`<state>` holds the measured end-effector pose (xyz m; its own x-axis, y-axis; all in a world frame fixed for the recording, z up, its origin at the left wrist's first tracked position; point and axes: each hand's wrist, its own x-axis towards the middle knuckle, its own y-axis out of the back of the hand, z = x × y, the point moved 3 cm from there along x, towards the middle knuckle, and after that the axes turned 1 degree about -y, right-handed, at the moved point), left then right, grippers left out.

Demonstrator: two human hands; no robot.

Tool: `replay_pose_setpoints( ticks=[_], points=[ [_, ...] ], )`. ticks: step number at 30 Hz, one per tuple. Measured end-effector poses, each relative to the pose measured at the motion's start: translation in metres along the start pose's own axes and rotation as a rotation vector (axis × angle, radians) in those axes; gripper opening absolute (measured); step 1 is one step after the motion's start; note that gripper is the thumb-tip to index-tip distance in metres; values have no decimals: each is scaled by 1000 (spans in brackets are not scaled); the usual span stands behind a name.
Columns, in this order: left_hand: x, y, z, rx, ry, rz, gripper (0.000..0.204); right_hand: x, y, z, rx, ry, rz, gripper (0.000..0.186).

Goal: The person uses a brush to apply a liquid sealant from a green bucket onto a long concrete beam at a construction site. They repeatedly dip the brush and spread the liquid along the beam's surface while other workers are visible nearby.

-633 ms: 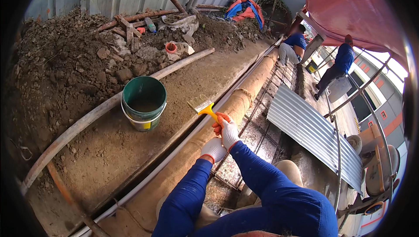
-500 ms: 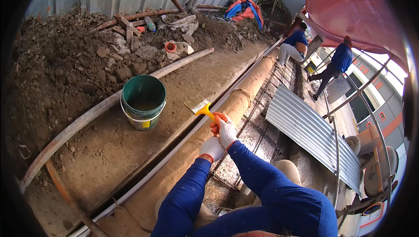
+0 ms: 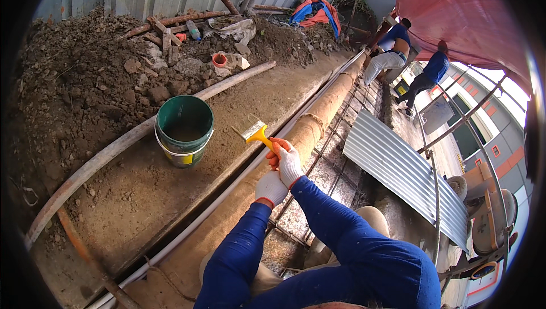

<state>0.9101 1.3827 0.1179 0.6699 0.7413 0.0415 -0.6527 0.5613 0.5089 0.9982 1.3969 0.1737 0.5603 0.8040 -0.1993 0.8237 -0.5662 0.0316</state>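
Note:
In my gloved right hand (image 3: 287, 162) is a paintbrush (image 3: 260, 133) with a yellow handle and a metal band. Its head points up and left, above the narrow gap beside the long burlap-wrapped roll (image 3: 310, 131). The orange-coated fingers are wrapped round the handle. Just below, my left hand (image 3: 272, 188), in a white knit glove, rests against the right one; its fingers are hidden. To the left of the brush, a green bucket (image 3: 185, 126) with a white handle stands on the concrete ledge, with murky liquid inside.
A grey pipe (image 3: 128, 144) curves behind the bucket along a soil heap (image 3: 85, 87). Rebar mesh (image 3: 327, 167) lies right of the roll, beside a corrugated metal sheet (image 3: 406, 172). Two other people work at the far end, one bending (image 3: 389, 56), one standing (image 3: 435, 73).
My hands have shifted slightly left, and the brush head has tilted up a little. Of the two people at the far end, one has risen from a squat to a bend; the other has shifted stance.

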Motion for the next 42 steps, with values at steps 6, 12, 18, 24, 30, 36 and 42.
replay_pose_setpoints(
  ticks=[6,12,18,24,30,36,42],
  points=[
    [1,-2,-3,10,22,9,31,-1,-2,0,2,-4,16,35],
    [-1,8,2,-33,50,29,28,0,-9,-6,49,7,8,35],
    [-6,18,10,-130,7,110,26,0,-11,-11,37,7,8,34],
    [-4,16,18,-122,-4,93,24,-3,-6,-19,40,11,8,34],
    [-5,13,17,-156,-25,137,24,-6,-6,-22,52,8,-8,35],
    [-6,8,16,-139,-74,193,27,-10,-1,-23,19,-3,27,36],
    [-1,-2,11,-100,-52,155,25,-9,3,-23,14,10,30,35]
  ],
)
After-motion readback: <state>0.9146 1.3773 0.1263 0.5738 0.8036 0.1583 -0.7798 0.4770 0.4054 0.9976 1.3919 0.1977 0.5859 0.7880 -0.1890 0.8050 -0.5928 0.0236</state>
